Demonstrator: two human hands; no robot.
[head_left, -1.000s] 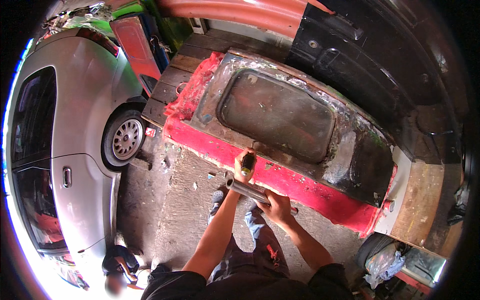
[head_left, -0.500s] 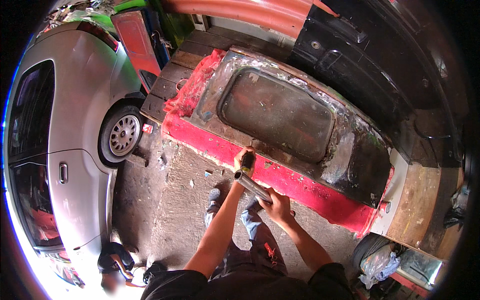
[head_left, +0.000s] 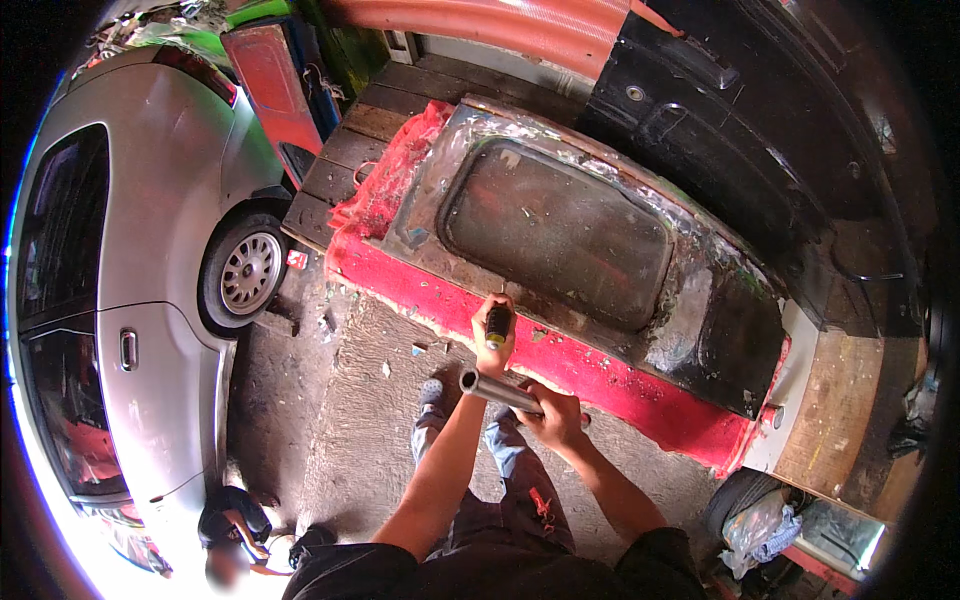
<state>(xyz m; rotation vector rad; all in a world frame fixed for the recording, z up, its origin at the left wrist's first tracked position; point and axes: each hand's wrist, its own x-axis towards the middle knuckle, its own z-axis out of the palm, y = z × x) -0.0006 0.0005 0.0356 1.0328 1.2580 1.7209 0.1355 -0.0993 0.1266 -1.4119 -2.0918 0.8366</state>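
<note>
My left hand [head_left: 492, 352] is closed around a short tool with a black handle and a yellow band [head_left: 497, 322]; its far end is hidden, so I cannot tell its kind. My right hand [head_left: 553, 418] grips a grey metal pipe [head_left: 500, 391], whose hollow end points left across my left forearm. Just beyond my hands lies a worn vehicle panel [head_left: 560, 235] with a recessed rounded middle, its paint scraped and patchy. Under it is a red cloth [head_left: 440, 295] hanging over the near edge.
A wooden plank bench [head_left: 365, 120] supports the panel. To the left stands a silver car [head_left: 160, 200]; a person [head_left: 235, 525] crouches low beside it. Black body panels [head_left: 720, 130] lean at the back right. A tyre [head_left: 735, 505] and plastic bag [head_left: 755, 530] are at lower right.
The pipe in my right hand has dropped slightly toward me and turned more level. My left hand has shifted a little right, still around its tool. The panel stays put.
</note>
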